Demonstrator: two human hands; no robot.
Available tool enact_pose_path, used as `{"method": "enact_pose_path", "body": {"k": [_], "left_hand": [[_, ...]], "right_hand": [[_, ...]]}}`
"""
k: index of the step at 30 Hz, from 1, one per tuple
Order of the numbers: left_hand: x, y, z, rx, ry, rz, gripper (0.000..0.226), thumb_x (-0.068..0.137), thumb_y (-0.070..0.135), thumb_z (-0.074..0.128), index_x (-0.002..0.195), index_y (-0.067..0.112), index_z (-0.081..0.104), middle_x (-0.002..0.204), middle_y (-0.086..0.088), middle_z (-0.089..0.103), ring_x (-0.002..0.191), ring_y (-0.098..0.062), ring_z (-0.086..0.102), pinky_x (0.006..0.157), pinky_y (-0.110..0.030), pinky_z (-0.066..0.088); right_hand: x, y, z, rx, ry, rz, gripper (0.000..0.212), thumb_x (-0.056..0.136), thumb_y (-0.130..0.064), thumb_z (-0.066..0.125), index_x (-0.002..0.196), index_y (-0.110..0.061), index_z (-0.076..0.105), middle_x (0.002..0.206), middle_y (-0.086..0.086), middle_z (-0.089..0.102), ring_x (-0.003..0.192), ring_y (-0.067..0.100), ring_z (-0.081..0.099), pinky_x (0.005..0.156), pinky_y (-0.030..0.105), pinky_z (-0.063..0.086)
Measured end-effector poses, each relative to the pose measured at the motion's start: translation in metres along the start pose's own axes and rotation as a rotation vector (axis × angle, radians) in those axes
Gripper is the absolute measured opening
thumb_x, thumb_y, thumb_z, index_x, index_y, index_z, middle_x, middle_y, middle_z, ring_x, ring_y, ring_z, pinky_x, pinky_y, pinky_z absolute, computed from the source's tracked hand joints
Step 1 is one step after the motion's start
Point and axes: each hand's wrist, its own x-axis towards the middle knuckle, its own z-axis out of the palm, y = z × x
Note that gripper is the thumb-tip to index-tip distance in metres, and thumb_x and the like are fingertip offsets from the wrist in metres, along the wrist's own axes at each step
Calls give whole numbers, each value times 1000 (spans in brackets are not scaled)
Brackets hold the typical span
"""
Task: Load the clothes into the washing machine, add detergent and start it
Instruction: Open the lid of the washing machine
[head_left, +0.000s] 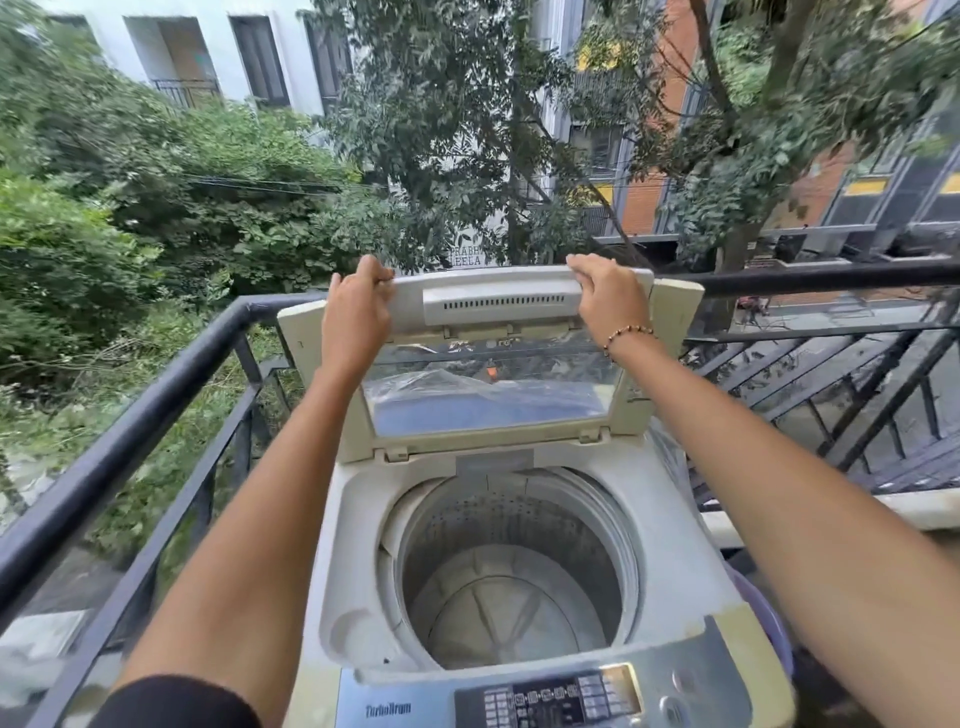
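Gripping raised lid's (498, 364) top edge, left hand (356, 312), right hand (610, 301); drum (514, 571) unobstructed.

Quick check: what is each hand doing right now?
Left hand: closed on the top edge of the raised lid.
Right hand: closed on the same edge.

- The scene is viewed from a single head-worn camera, aimed forward and down.
- The washing machine (519, 545) is seen closely from above, its drum looked into.
- Wide-angle bending is shown at the railing (130, 431).
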Motion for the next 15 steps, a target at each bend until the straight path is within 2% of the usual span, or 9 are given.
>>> {"method": "enact_pose_path", "body": {"k": [2,5,8,11,15], "left_hand": [[10,-5,5,-49,9,-4,7,96,13,50,94,10,57,106,-5,72,77,-11,53,114,-53,27],[22,-13,14,-41,25,-1,9,95,15,53,95,10,61,105,-4,72,73,-14,60,118,-49,19],[32,-21,22,-40,23,-3,11,95,16,54,97,11,64,103,-4,73,74,-14,60,116,-51,23],[42,-26,30,-72,23,-25,14,95,16,54,100,11,65,101,-4,73,70,-11,56,104,-55,41],[49,-31,37,-79,45,-40,14,95,17,53,100,12,66,98,-4,73,73,-8,51,105,-55,38]], "right_hand": [[9,1,7,-23,2,11,34,98,-6,41,127,-10,59,131,5,60,118,22,57,98,29,47],[21,4,19,-53,-1,26,37,97,-1,40,130,-11,54,138,7,53,128,20,50,107,30,42],[32,8,28,-77,-18,31,42,96,3,39,133,-13,51,142,6,49,133,18,44,111,31,36],[40,11,36,-101,-25,34,50,93,10,37,136,-13,48,144,5,47,136,17,39,110,29,35],[47,13,43,-135,-27,36,57,90,16,34,138,-13,45,146,3,44,139,16,36,110,28,34]]}}
